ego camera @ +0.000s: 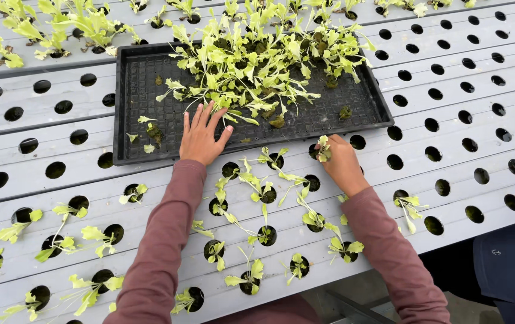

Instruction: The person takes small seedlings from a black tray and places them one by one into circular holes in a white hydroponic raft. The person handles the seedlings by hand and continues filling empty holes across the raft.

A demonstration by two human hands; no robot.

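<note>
Beside black tray (126,90) of seedlings (251,66), right hand (341,162) pinches one.

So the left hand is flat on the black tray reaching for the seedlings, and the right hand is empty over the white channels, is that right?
Not quite. In the head view the right hand is not empty: it pinches a small green seedling over a hole in the white channels. The rest stands: the left hand lies flat on the black tray by the seedling pile.

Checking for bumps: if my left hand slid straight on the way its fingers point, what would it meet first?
Probably the heap of pale green seedlings lying in the black plastic mesh tray; the left hand lies flat on the tray, fingertips just short of the nearest leaves.
</note>
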